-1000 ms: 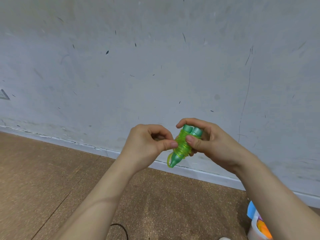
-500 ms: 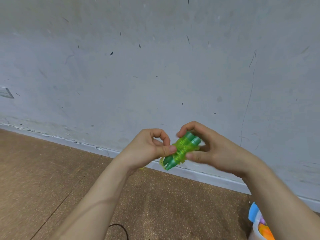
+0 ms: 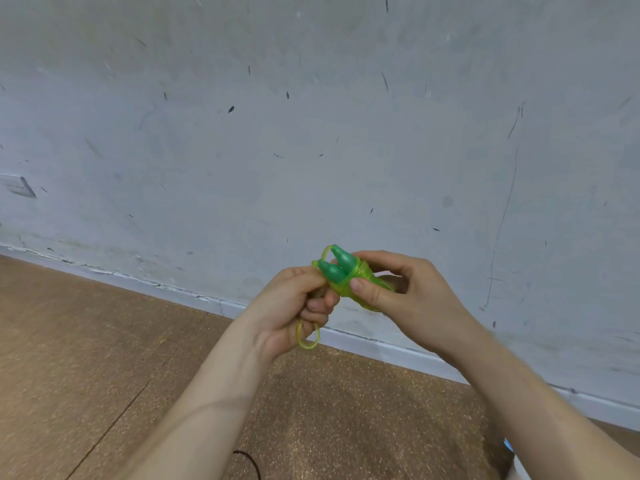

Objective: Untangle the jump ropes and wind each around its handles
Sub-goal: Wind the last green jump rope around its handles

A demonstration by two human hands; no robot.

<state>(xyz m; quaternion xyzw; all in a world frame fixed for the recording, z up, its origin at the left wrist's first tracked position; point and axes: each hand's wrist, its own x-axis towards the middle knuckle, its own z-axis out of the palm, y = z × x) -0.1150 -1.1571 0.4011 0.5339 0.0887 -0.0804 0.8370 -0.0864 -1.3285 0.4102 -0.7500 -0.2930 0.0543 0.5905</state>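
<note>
Low on your left, the wall plate (image 3: 19, 186) and the brown floor (image 3: 86, 358) play no part, though a black cable (image 3: 249, 462) lies on the floor near your feet. The work is held in the air before the grey wall (image 3: 311, 133). Your left hand (image 3: 294, 306) is curled tight round the tail of the green jump rope (image 3: 362, 271), and a short loose loop (image 3: 308, 337) hangs out below the fist. Just to its right the two green handles (image 3: 337, 268) lie side by side, tips pointing up and away, with the rope's coils wrapped round their bodies. Your right hand (image 3: 412, 299) pinches that bundle, thumb pressed on the near side of the coils and fingers curled over the far side.

You seem to be at the last turns or tucking in the end. The risk sits in that tail: slacken the left fist before it is secured and the springy rope will likely unwind. Pull too hard and the coils may slide off the tapered tips. Ease the right thumb and the handles could splay apart. A dropped tail might also snag the cable.
</note>
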